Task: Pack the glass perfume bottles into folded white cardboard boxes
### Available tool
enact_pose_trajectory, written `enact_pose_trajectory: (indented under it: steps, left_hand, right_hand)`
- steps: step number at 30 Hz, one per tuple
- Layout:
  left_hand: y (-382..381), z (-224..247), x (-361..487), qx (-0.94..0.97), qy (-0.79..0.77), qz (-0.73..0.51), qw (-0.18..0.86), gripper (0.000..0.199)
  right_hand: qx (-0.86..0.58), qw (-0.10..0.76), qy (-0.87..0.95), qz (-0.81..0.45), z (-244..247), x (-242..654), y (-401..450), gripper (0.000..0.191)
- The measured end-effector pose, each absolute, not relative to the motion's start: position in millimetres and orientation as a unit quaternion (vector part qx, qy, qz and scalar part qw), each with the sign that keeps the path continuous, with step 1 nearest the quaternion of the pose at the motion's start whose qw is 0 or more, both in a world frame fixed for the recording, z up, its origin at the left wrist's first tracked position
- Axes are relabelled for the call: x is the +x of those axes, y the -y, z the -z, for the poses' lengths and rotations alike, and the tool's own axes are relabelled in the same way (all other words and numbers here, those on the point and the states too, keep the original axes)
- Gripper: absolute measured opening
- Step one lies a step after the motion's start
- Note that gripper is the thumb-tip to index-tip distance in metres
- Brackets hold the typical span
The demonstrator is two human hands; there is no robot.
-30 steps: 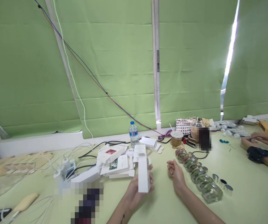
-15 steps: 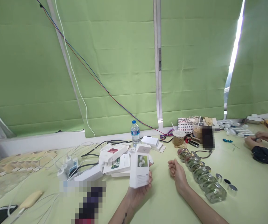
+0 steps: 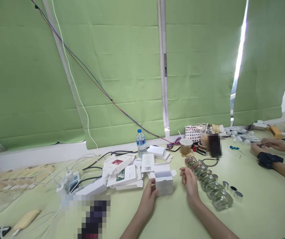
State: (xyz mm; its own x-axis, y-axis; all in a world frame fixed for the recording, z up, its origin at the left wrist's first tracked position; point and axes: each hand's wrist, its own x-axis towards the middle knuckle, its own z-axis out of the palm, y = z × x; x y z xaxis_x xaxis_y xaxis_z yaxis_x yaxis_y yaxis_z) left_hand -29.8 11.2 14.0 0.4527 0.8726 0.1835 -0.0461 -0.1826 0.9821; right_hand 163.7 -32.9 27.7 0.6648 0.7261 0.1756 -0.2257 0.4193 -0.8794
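My left hand is closed on the left side of a small white cardboard box. The box is on the table, its flaps spread and its inside showing. To its right is my right hand, fingers loosely curled and apart, with nothing visible in them. Just beyond that hand runs a row of clear glass bottles with green bits visible in them. Silver caps lie on the far side of the row. Behind the box is a pile of white printed boxes, some flattened.
A water bottle and a drink cup are at the back. White plugs and cables lie to the left, near a yellow power bank. At the far right, another person's hands are at work.
The white box has gone from raised and upright, printed side showing, to down on the table with its open end visible. My left hand has moved to its left side.
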Motion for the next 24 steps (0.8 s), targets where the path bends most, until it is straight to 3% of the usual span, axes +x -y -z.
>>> enact_pose_trajectory:
  steps: [3, 6, 11, 14, 17, 20, 22, 24]
  left_hand:
    - [-10, -11, -30, 0.67, -0.334, -0.41, 0.52, 0.031]
    - [-5, -14, -28, 0.678, -0.342, -0.418, 0.498, 0.038]
    - [8, -29, -28, 0.683, -0.381, -0.477, 0.401, 0.051]
    - [15, -26, -30, 0.684, -0.35, -0.564, 0.303, 0.052]
    - [27, -6, -30, 0.701, -0.294, -0.61, 0.223, 0.036]
    - [41, 12, -19, 0.769, -0.246, -0.518, 0.282, 0.02]
    - [48, 13, -3, 0.858, -0.154, -0.356, 0.336, 0.025]
    - [52, 6, 19, 0.901, -0.096, -0.285, 0.313, 0.032]
  right_hand:
    - [-0.453, 0.787, 0.319, -0.271, -33, 162, 67, 0.036]
    - [-0.498, 0.748, 0.414, -0.147, -25, 175, 107, 0.034]
    - [-0.625, 0.679, 0.384, 0.018, -7, 242, 154, 0.041]
    - [-0.683, 0.616, 0.39, 0.036, 4, 282, 166, 0.039]
    - [-0.695, 0.555, 0.458, -0.012, 23, 303, 168, 0.038]
    - [-0.701, 0.522, 0.484, -0.037, 40, 308, 164, 0.04]
    - [-0.708, 0.521, 0.476, -0.041, 45, 308, 162, 0.04]
    - [-0.708, 0.528, 0.467, -0.044, 45, 306, 160, 0.036]
